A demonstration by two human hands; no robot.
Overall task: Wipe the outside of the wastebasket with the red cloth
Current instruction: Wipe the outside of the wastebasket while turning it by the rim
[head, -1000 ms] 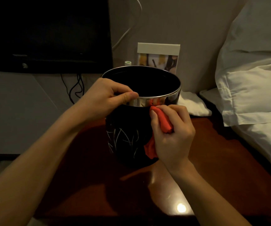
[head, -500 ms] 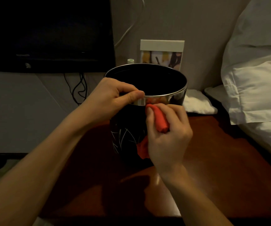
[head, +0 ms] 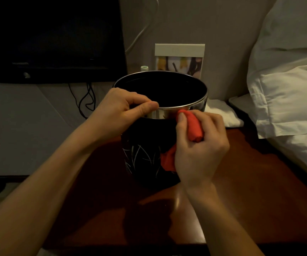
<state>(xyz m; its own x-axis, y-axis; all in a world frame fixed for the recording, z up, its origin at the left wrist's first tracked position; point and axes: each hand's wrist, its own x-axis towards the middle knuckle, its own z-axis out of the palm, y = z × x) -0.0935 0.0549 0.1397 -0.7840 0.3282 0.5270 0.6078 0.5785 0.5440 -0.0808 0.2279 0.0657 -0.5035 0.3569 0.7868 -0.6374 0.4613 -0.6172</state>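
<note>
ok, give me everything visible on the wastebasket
The wastebasket is a round black bin with thin white leaf-like line markings on its side and a shiny metal rim band. It stands upright on the dark red-brown wooden table, its dark inside showing no contents. The left hand pinches the near rim, thumb outside. The right hand presses the bunched red cloth against the metal band, a loose end hanging against the side.

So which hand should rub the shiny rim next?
The right hand: it already grips the red cloth against the wastebasket rim. The left hand only pinches the rim.
</note>
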